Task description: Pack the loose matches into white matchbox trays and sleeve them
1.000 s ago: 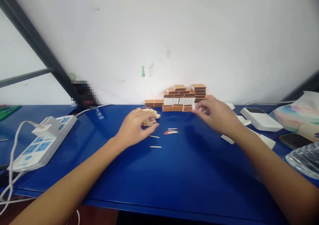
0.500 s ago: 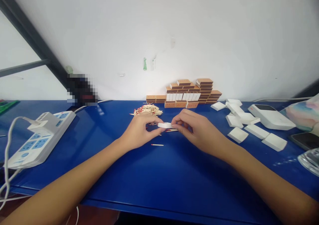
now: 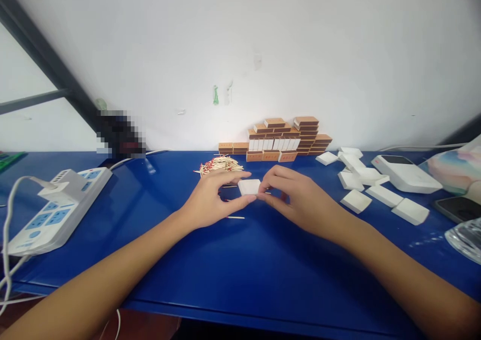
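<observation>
Between my two hands is a small white matchbox tray point(image 3: 249, 187), its broad face turned toward me. My left hand point(image 3: 206, 197) grips it from the left, thumb below and index finger along the far edge. The thumb and fingertips of my right hand point(image 3: 296, 194) pinch its right end. Just beyond my left hand lies a heap of red-tipped matches point(image 3: 221, 165), partly hidden by it. One loose match point(image 3: 236, 217) rests on the table near my left thumb. A few more matches behind my hands are mostly covered.
Brown matchboxes point(image 3: 306, 129) are stacked against the wall. Several white trays point(image 3: 356, 201) lie scattered at the right, beside a white device with a dark screen point(image 3: 408, 174) and a phone point(image 3: 458, 208). A power strip point(image 3: 56, 212) with cables sits left on the blue table point(image 3: 233, 275).
The white tray has been tilted, so its broad face shows instead of its narrow side. My left fingers have spread a little along it. The view has shifted slightly.
</observation>
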The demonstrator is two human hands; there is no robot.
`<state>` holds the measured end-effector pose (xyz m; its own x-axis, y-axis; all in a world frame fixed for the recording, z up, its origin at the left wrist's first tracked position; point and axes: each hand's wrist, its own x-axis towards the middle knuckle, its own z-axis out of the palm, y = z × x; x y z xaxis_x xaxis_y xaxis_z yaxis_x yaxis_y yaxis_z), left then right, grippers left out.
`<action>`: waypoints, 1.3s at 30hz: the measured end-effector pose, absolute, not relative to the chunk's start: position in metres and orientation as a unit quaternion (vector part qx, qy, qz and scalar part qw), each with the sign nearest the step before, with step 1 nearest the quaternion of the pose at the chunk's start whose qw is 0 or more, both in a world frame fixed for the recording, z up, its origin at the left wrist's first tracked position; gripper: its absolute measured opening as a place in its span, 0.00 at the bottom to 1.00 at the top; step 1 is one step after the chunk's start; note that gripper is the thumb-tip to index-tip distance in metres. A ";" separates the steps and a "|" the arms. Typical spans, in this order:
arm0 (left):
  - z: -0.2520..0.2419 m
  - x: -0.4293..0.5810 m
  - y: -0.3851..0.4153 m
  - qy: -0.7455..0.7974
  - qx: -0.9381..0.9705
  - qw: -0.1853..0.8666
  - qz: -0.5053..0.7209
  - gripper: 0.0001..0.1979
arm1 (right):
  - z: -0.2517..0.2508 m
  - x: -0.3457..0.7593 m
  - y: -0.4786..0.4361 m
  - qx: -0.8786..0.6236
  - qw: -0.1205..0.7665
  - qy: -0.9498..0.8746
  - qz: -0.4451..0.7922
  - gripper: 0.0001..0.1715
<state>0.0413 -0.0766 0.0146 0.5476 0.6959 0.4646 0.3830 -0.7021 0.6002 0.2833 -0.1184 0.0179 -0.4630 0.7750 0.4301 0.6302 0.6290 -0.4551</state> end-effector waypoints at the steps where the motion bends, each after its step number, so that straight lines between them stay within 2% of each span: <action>1: 0.014 0.041 -0.076 0.321 0.854 0.211 0.352 0.22 | 0.017 0.282 -0.119 -0.414 0.308 -0.848 0.118 0.07; 6: 0.012 0.033 -0.061 0.316 0.870 0.186 0.330 0.18 | 0.013 0.287 -0.111 -0.462 0.332 -0.806 0.163 0.07; 11: 0.007 0.028 -0.048 0.328 0.849 0.223 0.350 0.22 | 0.001 0.300 -0.096 -0.520 0.240 -0.805 0.152 0.10; 15: 0.004 0.029 -0.049 0.310 0.855 0.261 0.324 0.22 | -0.006 0.298 -0.092 -0.523 0.213 -0.806 0.174 0.10; 22: 0.005 0.031 -0.054 0.308 0.885 0.187 0.294 0.21 | -0.009 0.296 -0.096 -0.529 0.169 -0.817 0.155 0.10; 31: 0.001 0.031 -0.055 0.315 0.883 0.164 0.307 0.21 | 0.007 0.307 -0.098 -0.526 0.238 -0.812 0.080 0.09; 39: -0.001 0.040 -0.066 0.290 0.876 0.168 0.348 0.22 | 0.002 0.273 -0.118 -0.472 0.236 -0.849 0.011 0.04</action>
